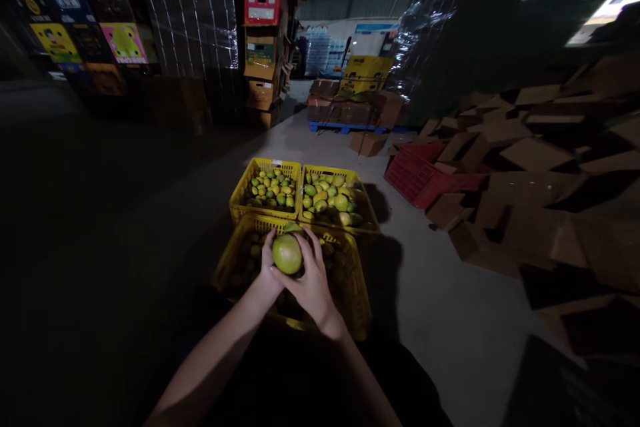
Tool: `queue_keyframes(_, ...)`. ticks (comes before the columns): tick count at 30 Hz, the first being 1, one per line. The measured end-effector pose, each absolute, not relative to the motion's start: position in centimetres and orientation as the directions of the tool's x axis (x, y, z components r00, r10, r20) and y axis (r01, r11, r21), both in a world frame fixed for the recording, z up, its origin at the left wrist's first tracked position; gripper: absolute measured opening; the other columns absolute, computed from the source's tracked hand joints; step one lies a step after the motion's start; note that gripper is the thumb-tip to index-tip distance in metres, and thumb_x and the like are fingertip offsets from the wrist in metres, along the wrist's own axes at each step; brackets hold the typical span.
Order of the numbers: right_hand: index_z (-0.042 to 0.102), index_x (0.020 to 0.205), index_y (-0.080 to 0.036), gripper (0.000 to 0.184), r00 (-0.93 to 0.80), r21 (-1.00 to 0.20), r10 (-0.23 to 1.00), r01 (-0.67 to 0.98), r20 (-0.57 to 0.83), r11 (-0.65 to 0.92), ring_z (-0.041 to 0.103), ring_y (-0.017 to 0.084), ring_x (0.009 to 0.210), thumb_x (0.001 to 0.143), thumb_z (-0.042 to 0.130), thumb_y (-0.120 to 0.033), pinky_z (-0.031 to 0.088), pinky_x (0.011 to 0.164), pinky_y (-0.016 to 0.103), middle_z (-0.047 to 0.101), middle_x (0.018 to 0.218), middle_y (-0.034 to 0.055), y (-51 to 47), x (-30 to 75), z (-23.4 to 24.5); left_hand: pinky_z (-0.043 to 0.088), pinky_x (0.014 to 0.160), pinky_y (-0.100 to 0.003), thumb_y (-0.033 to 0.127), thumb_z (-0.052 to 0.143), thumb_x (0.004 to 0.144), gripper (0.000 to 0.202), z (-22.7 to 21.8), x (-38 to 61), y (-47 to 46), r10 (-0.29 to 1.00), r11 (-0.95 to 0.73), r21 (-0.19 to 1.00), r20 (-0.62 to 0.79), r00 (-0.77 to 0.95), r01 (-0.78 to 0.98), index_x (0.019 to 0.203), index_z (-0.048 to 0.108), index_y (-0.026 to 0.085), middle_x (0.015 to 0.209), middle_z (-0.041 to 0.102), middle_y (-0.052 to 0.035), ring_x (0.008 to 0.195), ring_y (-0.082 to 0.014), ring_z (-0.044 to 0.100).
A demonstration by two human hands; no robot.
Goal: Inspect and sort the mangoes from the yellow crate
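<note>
A round yellow-green fruit is held between both hands above the near yellow crate. My left hand cups its left side with the fingers curled round it. My right hand wraps it from the right and below. The near crate holds several more fruits in shadow. Two more yellow crates stand side by side just behind: the left one with small green-yellow fruits, the right one with larger ones.
A red crate lies tipped at the right beside a heap of flattened cardboard boxes. Stacked cartons and wrapped pallets stand at the back. A blue pallet carries boxes farther off.
</note>
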State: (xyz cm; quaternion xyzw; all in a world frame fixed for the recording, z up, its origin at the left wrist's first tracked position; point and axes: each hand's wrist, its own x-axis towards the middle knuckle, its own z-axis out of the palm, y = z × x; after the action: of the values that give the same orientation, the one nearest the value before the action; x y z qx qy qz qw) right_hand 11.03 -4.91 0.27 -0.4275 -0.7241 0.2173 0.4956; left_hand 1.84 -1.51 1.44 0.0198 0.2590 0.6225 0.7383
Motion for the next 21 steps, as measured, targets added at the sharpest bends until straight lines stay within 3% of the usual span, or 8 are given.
queue_keyframes(3, 0.046, 0.128, -0.027, 0.064, -0.085, -0.657, 0.768, 0.466, 0.634, 0.593, 0.044, 0.027, 0.122, 0.069, 0.070, -0.029, 0.038, 0.103, 0.042, 0.043, 0.128, 0.0105, -4.9, 10.8, 0.3, 0.048, 0.060, -0.026, 0.031, 0.054, 0.081, 0.021, 2.1, 1.8, -1.2, 0.912, 0.251, 0.328, -0.396, 0.109, -0.911, 0.079, 0.063, 0.012, 0.059, 0.062, -0.0013, 0.053, -0.0139, 0.059)
queue_keyframes(5, 0.047, 0.127, -0.027, 0.057, -0.029, -0.615, 0.715, 0.487, 0.698, 0.620, 0.051, 0.025, 0.114, 0.073, 0.066, -0.022, 0.044, 0.098, 0.041, 0.051, 0.119, 0.0095, -4.8, 11.2, 0.9, 0.048, 0.065, -0.026, 0.034, 0.055, 0.081, 0.023, 2.7, 1.6, -1.1, 0.941, 0.233, 0.374, -0.320, 0.111, -0.897, 0.081, 0.064, 0.012, 0.066, 0.064, -0.0023, 0.058, -0.0140, 0.060)
queue_keyframes(9, 0.046, 0.123, -0.025, 0.052, 0.059, -0.570, 0.651, 0.548, 0.757, 0.613, 0.058, 0.023, 0.106, 0.075, 0.061, -0.014, 0.049, 0.091, 0.039, 0.059, 0.114, 0.0082, -4.3, 13.1, 2.0, 0.044, 0.064, -0.020, 0.040, 0.052, 0.084, 0.030, 3.0, 1.3, -1.2, 0.993, -0.040, 0.646, -0.060, -0.103, -0.762, 0.074, 0.065, 0.014, 0.073, 0.064, -0.0008, 0.062, -0.0104, 0.056)
queue_keyframes(12, 0.046, 0.122, -0.024, 0.051, 0.022, -0.590, 0.697, 0.552, 0.716, 0.589, 0.058, 0.023, 0.107, 0.074, 0.060, -0.012, 0.049, 0.090, 0.040, 0.060, 0.116, 0.0085, -4.0, 14.0, 2.2, 0.042, 0.065, -0.020, 0.045, 0.044, 0.087, 0.043, 2.6, 1.3, -1.6, 0.976, -0.184, 0.804, 0.082, -0.201, -0.565, 0.064, 0.063, 0.014, 0.070, 0.062, -0.0016, 0.067, -0.0112, 0.055)
queue_keyframes(21, 0.051, 0.119, -0.023, 0.049, -0.021, -0.688, 0.767, 0.426, 0.642, 0.587, 0.055, 0.023, 0.111, 0.073, 0.057, -0.009, 0.046, 0.094, 0.038, 0.059, 0.118, 0.0083, -4.1, 13.3, 1.9, 0.042, 0.076, -0.022, 0.044, 0.037, 0.086, 0.045, 2.6, 1.5, -1.5, 0.971, -0.197, 0.819, 0.086, -0.224, -0.539, 0.061, 0.062, 0.016, 0.069, 0.062, -0.0016, 0.073, -0.0135, 0.057)
